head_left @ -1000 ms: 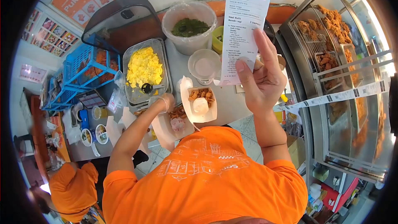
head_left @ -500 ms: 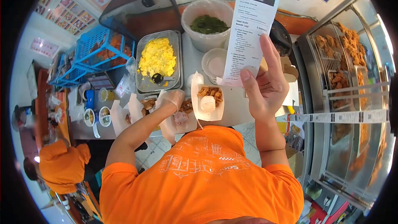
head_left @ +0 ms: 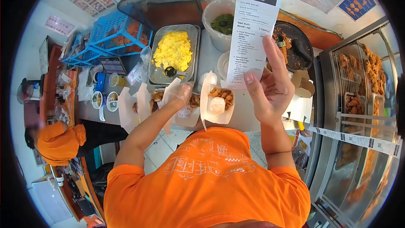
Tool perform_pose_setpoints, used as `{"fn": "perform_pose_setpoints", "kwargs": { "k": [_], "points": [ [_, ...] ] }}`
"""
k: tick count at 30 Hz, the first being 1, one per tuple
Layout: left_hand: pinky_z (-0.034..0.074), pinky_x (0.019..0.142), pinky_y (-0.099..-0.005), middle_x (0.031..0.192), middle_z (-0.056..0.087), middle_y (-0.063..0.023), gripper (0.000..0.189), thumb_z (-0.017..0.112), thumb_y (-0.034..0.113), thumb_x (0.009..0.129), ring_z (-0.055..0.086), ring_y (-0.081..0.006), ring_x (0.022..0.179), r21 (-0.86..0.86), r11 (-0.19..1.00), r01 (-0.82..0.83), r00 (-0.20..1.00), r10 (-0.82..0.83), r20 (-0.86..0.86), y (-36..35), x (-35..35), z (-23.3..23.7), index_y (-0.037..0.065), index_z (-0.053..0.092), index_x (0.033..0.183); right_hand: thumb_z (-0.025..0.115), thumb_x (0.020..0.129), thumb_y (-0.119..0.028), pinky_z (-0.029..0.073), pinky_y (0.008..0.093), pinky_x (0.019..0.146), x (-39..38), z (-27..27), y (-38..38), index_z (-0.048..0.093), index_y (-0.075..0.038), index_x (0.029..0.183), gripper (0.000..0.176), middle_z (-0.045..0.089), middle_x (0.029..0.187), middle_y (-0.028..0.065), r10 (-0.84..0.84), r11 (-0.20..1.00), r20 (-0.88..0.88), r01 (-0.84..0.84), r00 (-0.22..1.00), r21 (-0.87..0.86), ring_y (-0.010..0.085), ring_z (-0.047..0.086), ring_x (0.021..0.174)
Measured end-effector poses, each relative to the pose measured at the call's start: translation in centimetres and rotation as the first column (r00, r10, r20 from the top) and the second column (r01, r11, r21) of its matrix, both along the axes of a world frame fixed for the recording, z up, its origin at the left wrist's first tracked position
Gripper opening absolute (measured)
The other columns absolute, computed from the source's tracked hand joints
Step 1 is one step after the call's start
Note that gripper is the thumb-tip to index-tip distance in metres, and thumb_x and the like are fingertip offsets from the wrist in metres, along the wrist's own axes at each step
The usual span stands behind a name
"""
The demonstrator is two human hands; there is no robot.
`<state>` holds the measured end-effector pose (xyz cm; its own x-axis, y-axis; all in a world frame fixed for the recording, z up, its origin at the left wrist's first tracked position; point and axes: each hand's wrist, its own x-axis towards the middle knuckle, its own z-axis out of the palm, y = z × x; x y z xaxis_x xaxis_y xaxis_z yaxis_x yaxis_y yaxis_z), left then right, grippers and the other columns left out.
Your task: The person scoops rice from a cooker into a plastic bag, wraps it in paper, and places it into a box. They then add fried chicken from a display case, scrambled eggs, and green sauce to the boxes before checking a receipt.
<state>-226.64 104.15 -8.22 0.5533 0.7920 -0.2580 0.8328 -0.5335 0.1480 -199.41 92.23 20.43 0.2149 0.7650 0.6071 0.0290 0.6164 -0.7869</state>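
My right hand (head_left: 272, 85) holds up a long printed receipt (head_left: 253, 38), pinched near its lower end between thumb and fingers. My left hand (head_left: 181, 94), in a clear plastic glove, is over one of several open white paper boxes at the counter's front; its fingertips are hard to make out. Just right of it stands another open box (head_left: 206, 109) with crispy fried pieces (head_left: 222, 95) and a round white lump (head_left: 217, 105). In the box below my left hand, a small wrapped item (head_left: 185, 110) and brown food show partly.
Behind the boxes are a tray of yellow scrambled egg (head_left: 173, 50) with a black scoop, a tub of green leaves (head_left: 222, 23), and a black pan (head_left: 295, 42). Blue baskets (head_left: 116, 33) sit left. A fried-food cabinet (head_left: 358, 101) stands right; another person (head_left: 61, 143) is at left.
My view has swung slightly, so the counter things sit further right and the black pan shows more. The receipt stays raised in my right hand; my left hand remains at the boxes.
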Motion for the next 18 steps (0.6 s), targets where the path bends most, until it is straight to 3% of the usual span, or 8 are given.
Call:
{"fn": "perform_pose_setpoints", "kwargs": {
  "k": [3,5,12,14,17,18],
  "points": [
    [0.056,0.073,-0.0449,0.096,0.072,-0.0192,0.018,0.053,0.006,0.089,0.072,-0.0342,0.09,0.04,0.999,-0.032,0.999,0.031,0.016,-0.4,0.4,2.2,0.006,0.066,0.102,0.059,0.091,0.01,0.05,0.0328,0.101,0.4,0.0,0.0,0.037,0.01,0.148,0.061,0.035,0.153,0.0239,0.017,1.0,0.001,-0.017,1.0,-0.02,0.0253,0.048,0.133],
    [0.057,0.072,-0.0422,0.092,0.074,-0.0145,0.014,0.056,0.007,0.089,0.074,-0.0306,0.086,0.082,0.995,0.048,0.994,-0.039,-0.104,-0.5,0.5,2.3,0.007,0.067,0.098,0.059,0.091,0.009,0.05,0.0329,0.1,0.5,-0.1,0.3,0.037,0.01,0.148,0.061,0.035,0.153,0.0238,0.028,0.999,-0.026,-0.029,0.999,-0.017,0.0255,0.048,0.133],
    [0.057,0.07,-0.0428,0.088,0.074,-0.0138,0.018,0.052,0.011,0.093,0.073,-0.0315,0.076,0.08,0.995,0.06,0.991,-0.05,-0.127,-1.4,1.2,2.5,0.009,0.068,0.1,0.058,0.091,0.011,0.051,0.0329,0.1,0.5,-0.3,0.1,0.037,0.01,0.147,0.06,0.035,0.153,0.0236,0.034,0.999,-0.056,-0.036,0.998,-0.03,0.0255,0.049,0.132],
    [0.057,0.071,-0.0453,0.09,0.074,-0.0165,0.021,0.054,0.019,0.093,0.073,-0.0331,0.08,0.119,0.993,-0.002,0.999,-0.003,0.035,-1.2,0.6,0.6,0.008,0.068,0.104,0.058,0.091,0.011,0.051,0.0335,0.1,0.5,-0.3,-0.1,0.037,0.011,0.147,0.06,0.034,0.153,0.0234,0.021,0.999,-0.048,-0.023,0.999,-0.025,0.0255,0.05,0.131],
    [0.055,0.074,-0.0466,0.094,0.071,-0.0214,0.022,0.059,0.016,0.087,0.068,-0.0389,0.089,0.246,0.962,0.117,0.99,-0.133,0.049,-2.5,-1.2,-1.5,0.004,0.07,0.101,0.058,0.091,0.012,0.051,0.0333,0.101,0.5,-0.3,-0.5,0.037,0.011,0.147,0.06,0.034,0.153,0.0227,-0.002,1.0,-0.054,0.001,0.999,-0.011,0.0251,0.05,0.132],
    [0.055,0.074,-0.0466,0.094,0.071,-0.0214,0.022,0.059,0.016,0.087,0.068,-0.0389,0.089,0.248,0.959,0.138,0.987,-0.153,0.042,-3.5,-0.8,0.1,0.004,0.07,0.101,0.058,0.091,0.012,0.051,0.0333,0.101,0.5,-0.3,-0.6,0.037,0.011,0.147,0.06,0.034,0.153,0.0227,-0.021,1.0,-0.061,0.021,0.998,-0.009,0.0251,0.05,0.132]
  ]
}}
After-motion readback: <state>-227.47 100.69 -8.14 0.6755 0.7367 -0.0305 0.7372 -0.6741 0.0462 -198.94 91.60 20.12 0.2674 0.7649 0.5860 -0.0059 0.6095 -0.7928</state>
